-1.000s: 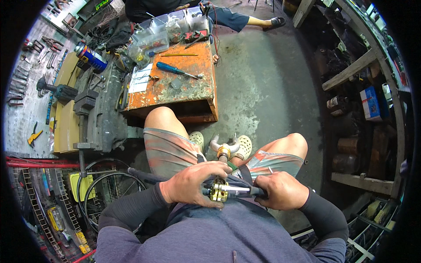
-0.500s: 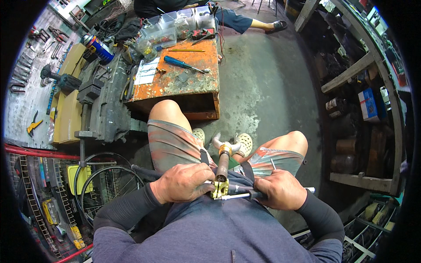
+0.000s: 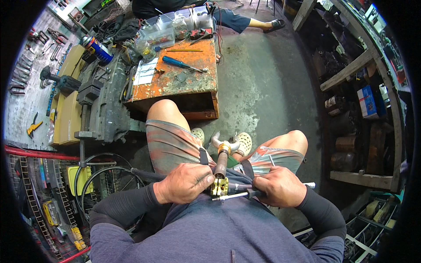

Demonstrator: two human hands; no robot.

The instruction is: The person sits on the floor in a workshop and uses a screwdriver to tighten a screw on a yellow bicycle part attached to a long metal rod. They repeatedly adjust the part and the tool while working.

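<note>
A bicycle fork stands between my knees, its grey crown [image 3: 229, 144] far from me and its brown steerer tube [image 3: 221, 164] pointing toward my belly. A gold metal clamp part [image 3: 219, 187], like a handlebar stem, sits at the tube's near end. My left hand [image 3: 183, 182] is closed with thumb and fingers pinching the clamp's left side. My right hand [image 3: 280, 186] is wrapped round a tool with slim silver rods [image 3: 230, 197] and a dark part beside the fingers. One rod reaches left to just below the clamp; whether it touches is unclear. The palm hides the tool's middle.
Ahead stands a worn orange wooden bench [image 3: 188, 81] with a blue screwdriver [image 3: 182, 63] and plastic bins [image 3: 166, 22]. A vise [image 3: 90, 92] and spray can [image 3: 97, 49] are at left, above a wheel [image 3: 109, 184]. Wooden shelving [image 3: 351, 72] lines the right. Another person's leg [image 3: 245, 23] stretches out beyond the bench.
The left hand has shifted slightly right, and its fingers on the gold clamp have moved a little up and off its front. The clamp is slightly turned. The right hand has barely moved.
</note>
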